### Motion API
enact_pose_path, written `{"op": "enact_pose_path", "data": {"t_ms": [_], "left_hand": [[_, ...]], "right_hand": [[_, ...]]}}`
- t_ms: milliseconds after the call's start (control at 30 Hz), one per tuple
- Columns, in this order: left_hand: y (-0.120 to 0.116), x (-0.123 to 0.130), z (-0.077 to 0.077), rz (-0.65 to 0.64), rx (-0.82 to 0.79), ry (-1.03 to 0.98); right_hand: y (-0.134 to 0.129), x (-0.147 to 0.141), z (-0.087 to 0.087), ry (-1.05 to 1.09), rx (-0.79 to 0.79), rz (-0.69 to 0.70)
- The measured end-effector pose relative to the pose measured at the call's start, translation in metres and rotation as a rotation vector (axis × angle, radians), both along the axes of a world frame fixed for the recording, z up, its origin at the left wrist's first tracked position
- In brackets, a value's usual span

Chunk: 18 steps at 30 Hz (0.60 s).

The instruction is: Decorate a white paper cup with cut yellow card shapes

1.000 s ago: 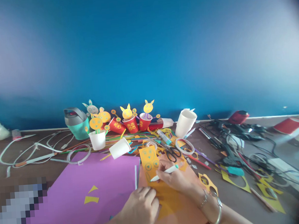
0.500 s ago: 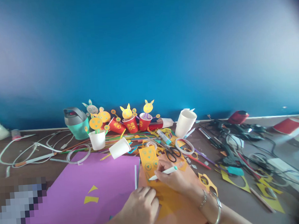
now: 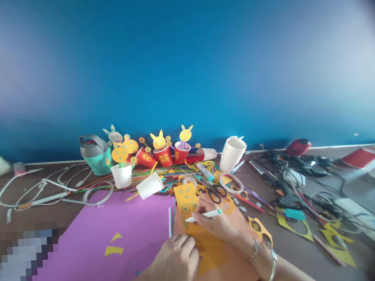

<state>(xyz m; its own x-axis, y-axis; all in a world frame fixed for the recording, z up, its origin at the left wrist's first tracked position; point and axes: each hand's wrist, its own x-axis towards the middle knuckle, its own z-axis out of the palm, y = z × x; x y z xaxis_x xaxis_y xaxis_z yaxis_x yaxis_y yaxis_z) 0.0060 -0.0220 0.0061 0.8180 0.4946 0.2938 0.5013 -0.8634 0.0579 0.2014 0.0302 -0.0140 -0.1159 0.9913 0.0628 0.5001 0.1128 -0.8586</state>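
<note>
My right hand grips a white marker with a green end. Its tip is at a small green outline on the left edge of an orange-yellow paper strip. A round face and small circles are drawn in green higher on that strip. My left hand rests as a loose fist on the strip's lower left side; its fingertips are hidden. Beneath the strip lies a pale orange sheet. Black-handled scissors lie just beyond my right hand.
On the left is a purple sheet with yellow scraps. Behind are a standing white cup, a tipped white cup, red cups with paper animal faces, and a tall white cup. Tangled cables lie right.
The marker tip has shifted slightly left and up along the small outline, with my right hand. My left hand stays in place.
</note>
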Motion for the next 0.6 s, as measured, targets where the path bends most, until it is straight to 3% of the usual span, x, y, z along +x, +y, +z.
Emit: {"op": "enact_pose_path", "data": {"t_ms": [233, 600], "left_hand": [[0.001, 0.000, -0.002, -0.002, 0.003, 0.008], [0.000, 0.000, -0.001, 0.010, 0.006, 0.008]], "right_hand": [[0.000, 0.003, -0.003, -0.007, 0.018, -0.013], [-0.001, 0.000, 0.014, -0.018, -0.023, 0.032]]}}
